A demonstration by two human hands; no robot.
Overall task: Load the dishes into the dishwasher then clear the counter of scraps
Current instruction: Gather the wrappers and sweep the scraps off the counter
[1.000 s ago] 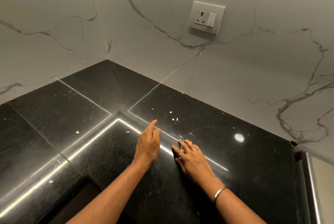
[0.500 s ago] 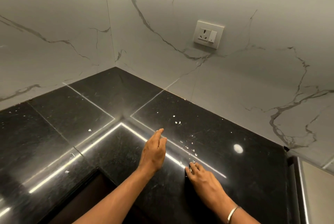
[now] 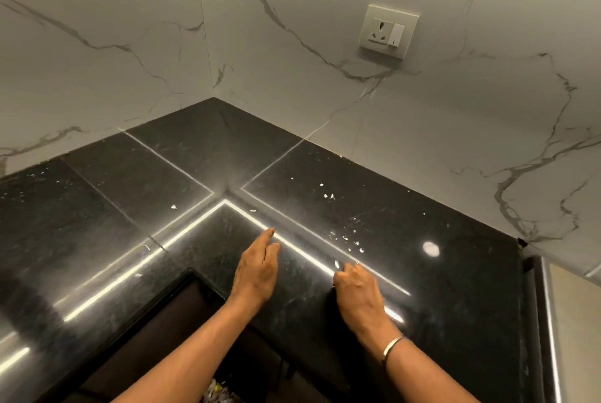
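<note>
The left hand point(image 3: 257, 269) is resting open, fingers straight, seemingly as a barrier on the glossy black stone bench point(image 3: 461, 285). The right hand point(image 3: 359, 292) is curling just behind the small white scattered scraps point(image 3: 344, 238), probably raking them. I cannot tell whether it is gripping any.

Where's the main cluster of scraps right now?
Head view: the scrap cluster lies on the black counter, just beyond the right hand, right of the left hand and left of the round light reflection.

on the black counter point(image 3: 461, 285), the left hand point(image 3: 257, 271) rests edge-down, fingers straight; the right hand point(image 3: 357, 292) curls its fingers just beside white scraps point(image 3: 345, 239).
</note>
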